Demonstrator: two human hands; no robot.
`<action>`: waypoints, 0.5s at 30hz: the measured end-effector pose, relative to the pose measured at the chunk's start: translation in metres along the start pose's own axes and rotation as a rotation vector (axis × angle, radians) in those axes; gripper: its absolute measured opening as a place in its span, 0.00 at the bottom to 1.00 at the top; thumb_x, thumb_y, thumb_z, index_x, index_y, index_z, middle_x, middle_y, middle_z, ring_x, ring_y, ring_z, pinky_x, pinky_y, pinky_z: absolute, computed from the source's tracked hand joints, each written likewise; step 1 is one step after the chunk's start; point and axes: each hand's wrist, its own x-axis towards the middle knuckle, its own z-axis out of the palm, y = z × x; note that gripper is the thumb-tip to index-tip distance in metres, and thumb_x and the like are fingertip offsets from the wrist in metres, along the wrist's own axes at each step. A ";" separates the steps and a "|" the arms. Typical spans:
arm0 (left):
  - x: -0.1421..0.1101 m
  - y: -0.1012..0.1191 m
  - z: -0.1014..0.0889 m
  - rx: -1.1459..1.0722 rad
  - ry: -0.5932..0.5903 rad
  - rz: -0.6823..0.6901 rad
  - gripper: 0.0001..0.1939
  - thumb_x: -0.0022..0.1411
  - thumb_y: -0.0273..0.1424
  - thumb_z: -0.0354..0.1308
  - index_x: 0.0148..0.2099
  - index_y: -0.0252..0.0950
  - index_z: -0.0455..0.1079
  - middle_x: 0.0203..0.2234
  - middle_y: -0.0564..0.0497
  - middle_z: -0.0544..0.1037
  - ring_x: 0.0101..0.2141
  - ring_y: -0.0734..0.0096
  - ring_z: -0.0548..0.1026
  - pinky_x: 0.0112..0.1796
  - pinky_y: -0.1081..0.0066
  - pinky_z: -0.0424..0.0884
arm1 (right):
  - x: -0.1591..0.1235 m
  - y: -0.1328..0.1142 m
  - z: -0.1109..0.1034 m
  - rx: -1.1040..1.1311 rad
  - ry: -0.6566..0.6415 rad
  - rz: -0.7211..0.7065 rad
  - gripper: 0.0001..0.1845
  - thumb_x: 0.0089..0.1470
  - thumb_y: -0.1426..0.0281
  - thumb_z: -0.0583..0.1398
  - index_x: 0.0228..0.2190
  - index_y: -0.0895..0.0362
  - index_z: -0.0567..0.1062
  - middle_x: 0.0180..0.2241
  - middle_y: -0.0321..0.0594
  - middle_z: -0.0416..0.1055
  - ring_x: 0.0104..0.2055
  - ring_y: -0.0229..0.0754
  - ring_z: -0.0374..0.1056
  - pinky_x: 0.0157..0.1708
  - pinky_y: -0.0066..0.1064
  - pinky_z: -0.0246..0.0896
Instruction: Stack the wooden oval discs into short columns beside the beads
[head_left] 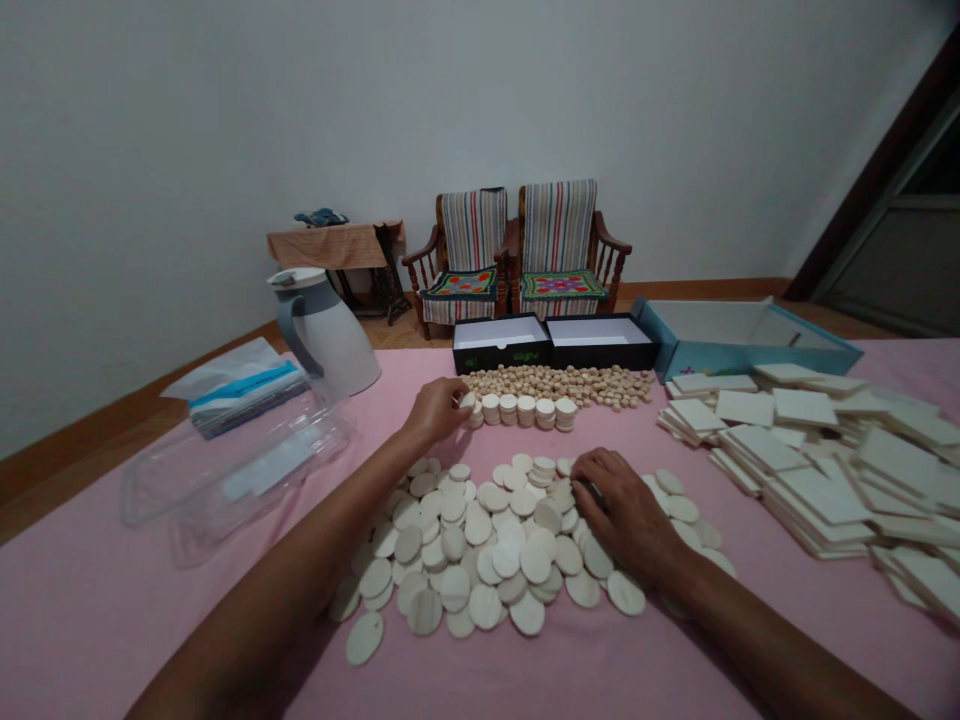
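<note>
A row of several short stacks of round wooden discs (526, 412) stands on the pink cloth. At the row's left end, my left hand (437, 412) pinches a pale wooden disc (469, 400) on top of the first stack. Nearer to me spreads a loose pile of the same discs (487, 560), many overlapping. My right hand (622, 512) rests at the pile's right back edge with its fingers curled down among the discs. What lies under those fingertips is hidden.
Behind the stacks lie many small wooden beads (559, 382), then two black box trays (502, 343) and a blue box (750, 338). Square wooden tiles (817, 480) heap at right. At left are a jug (330, 335), a tissue pack (244, 398) and clear plastic trays (240, 480).
</note>
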 end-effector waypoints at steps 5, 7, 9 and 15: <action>0.002 -0.004 0.006 0.023 0.005 -0.009 0.10 0.51 0.31 0.64 0.38 0.35 0.75 0.30 0.50 0.78 0.29 0.69 0.74 0.30 0.74 0.65 | 0.000 0.001 0.001 -0.004 -0.006 -0.003 0.06 0.58 0.76 0.52 0.34 0.56 0.68 0.35 0.44 0.65 0.40 0.46 0.61 0.40 0.38 0.60; 0.001 -0.004 0.007 0.034 0.018 -0.015 0.10 0.52 0.33 0.65 0.38 0.35 0.74 0.31 0.50 0.78 0.30 0.69 0.74 0.30 0.74 0.64 | -0.001 0.002 0.001 -0.005 -0.006 -0.001 0.06 0.58 0.76 0.52 0.34 0.56 0.68 0.35 0.44 0.65 0.40 0.46 0.61 0.40 0.38 0.60; 0.000 -0.003 0.008 0.046 0.032 -0.023 0.11 0.52 0.34 0.65 0.38 0.35 0.74 0.31 0.50 0.78 0.30 0.69 0.74 0.30 0.74 0.64 | -0.001 0.002 0.002 -0.002 -0.006 0.004 0.06 0.58 0.76 0.52 0.34 0.57 0.68 0.35 0.44 0.65 0.40 0.46 0.61 0.40 0.38 0.59; -0.001 0.001 0.011 0.075 0.031 -0.035 0.10 0.52 0.35 0.66 0.35 0.35 0.74 0.31 0.49 0.77 0.30 0.68 0.73 0.29 0.73 0.62 | -0.001 0.000 0.001 0.003 -0.010 0.013 0.06 0.58 0.76 0.52 0.33 0.56 0.67 0.35 0.44 0.65 0.39 0.46 0.61 0.40 0.38 0.59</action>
